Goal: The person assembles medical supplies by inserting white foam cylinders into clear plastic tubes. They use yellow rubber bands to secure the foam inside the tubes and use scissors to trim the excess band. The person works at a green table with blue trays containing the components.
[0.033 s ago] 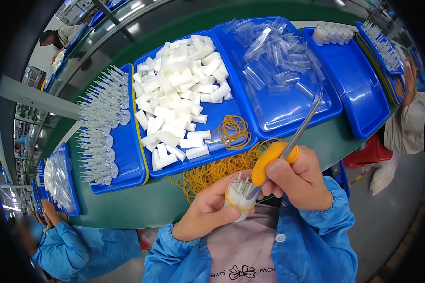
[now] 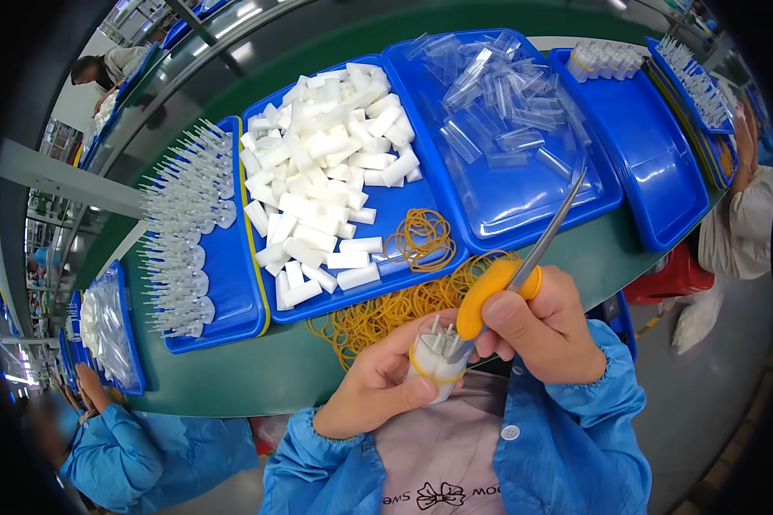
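My left hand (image 2: 376,388) is wrapped round a short bundle of clear tubes with white filling (image 2: 438,367), held upright in front of my chest. A yellow rubber band circles the bundle, and thin white stems stick up from its top. My right hand (image 2: 548,335) grips a pointed grey metal tool (image 2: 551,233) with an orange grip, its tip slanting up and away to the right. The orange end is close over the bundle's top; whether it touches cannot be made out. Just beyond my hands lies a pile of yellow rubber bands (image 2: 378,330).
Blue trays hold white foam pieces (image 2: 318,172), clear plastic tubes (image 2: 498,103) and stemmed white parts (image 2: 180,232). Finished-looking bundles (image 2: 605,62) stand in another blue tray (image 2: 661,163). Co-workers sit at left (image 2: 146,438) and right (image 2: 743,232).
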{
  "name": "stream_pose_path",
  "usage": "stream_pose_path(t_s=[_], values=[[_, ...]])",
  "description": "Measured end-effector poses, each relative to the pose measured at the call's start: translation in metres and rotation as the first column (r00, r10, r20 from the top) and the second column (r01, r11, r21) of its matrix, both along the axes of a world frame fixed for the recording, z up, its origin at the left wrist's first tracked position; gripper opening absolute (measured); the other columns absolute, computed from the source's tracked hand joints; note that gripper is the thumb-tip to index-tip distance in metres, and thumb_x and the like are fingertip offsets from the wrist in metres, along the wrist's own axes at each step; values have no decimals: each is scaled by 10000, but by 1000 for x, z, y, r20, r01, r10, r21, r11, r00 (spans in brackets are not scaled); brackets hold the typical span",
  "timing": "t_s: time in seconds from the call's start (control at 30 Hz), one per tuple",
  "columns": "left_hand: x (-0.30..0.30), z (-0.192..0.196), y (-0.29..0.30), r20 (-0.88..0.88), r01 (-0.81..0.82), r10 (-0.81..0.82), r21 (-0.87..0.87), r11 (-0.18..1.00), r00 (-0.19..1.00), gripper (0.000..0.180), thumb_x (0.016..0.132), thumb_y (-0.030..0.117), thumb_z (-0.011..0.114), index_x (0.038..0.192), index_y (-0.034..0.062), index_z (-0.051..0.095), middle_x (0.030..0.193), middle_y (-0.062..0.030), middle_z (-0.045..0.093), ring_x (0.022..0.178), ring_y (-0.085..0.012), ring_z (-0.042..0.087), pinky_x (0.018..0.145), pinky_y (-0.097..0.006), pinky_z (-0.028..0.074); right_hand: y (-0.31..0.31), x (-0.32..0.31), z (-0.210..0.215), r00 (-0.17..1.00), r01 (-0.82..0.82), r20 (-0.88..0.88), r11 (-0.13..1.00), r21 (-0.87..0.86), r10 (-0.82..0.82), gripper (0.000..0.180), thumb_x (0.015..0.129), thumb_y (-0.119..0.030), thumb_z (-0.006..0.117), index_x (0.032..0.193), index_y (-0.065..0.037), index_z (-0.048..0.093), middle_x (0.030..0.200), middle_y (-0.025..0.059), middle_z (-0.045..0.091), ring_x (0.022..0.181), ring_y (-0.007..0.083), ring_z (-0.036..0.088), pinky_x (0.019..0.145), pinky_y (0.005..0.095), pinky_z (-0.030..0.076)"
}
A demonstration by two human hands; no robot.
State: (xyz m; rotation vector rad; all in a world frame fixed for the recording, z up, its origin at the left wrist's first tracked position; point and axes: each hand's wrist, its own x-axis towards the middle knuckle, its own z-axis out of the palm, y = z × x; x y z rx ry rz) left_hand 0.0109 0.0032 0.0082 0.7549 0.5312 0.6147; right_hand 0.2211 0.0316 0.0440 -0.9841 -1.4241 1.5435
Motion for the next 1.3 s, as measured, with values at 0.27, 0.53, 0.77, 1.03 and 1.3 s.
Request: stream_pose_path(t_s=[0.27,0.53,0.77,1.03,1.3], values=[[0,-3,0,-62,-19,20,15,1000,998,663,888,195,609,1409,-22,260,1313,-104,427,1165,-176,463,971,-317,387,-4,-2,-2,998,58,7,982,177,-60,264,946,-237,512,909,-5,631,630,34,586,551,102,576,483,243,422],[8,0,-4,7,-127,128,-22,992,992,665,879,182,607,1409,-8,253,1311,-106,421,1202,-185,439,1001,-326,363,4,5,-2,992,87,-83,996,-36,-90,304,960,-275,492,882,-15,630,613,3,557,494,29,463,441,187,351],[6,-3,-5,33,-119,121,-66,991,992,596,901,190,538,1393,-3,262,1261,-134,472,1098,-215,532,929,-365,439,7,7,-1,996,65,-61,996,-62,-69,305,960,-273,491,892,-12,634,614,3,552,497,37,466,442,194,352],[7,-6,-4,74,-116,124,-105,988,990,596,900,221,514,1386,-13,262,1229,-147,491,1024,-220,558,872,-348,456,5,5,1,1000,-17,-17,1000,5,17,250,943,-209,513,874,0,630,628,21,571,532,60,530,478,223,410],[6,-9,-1,179,-84,126,-226,970,976,646,874,339,544,1350,-25,304,1176,-139,507,975,-229,561,789,-332,479,0,3,-4,981,128,-145,992,4,-126,262,952,-245,510,900,-6,604,650,26,583,516,44,501,453,191,391]])
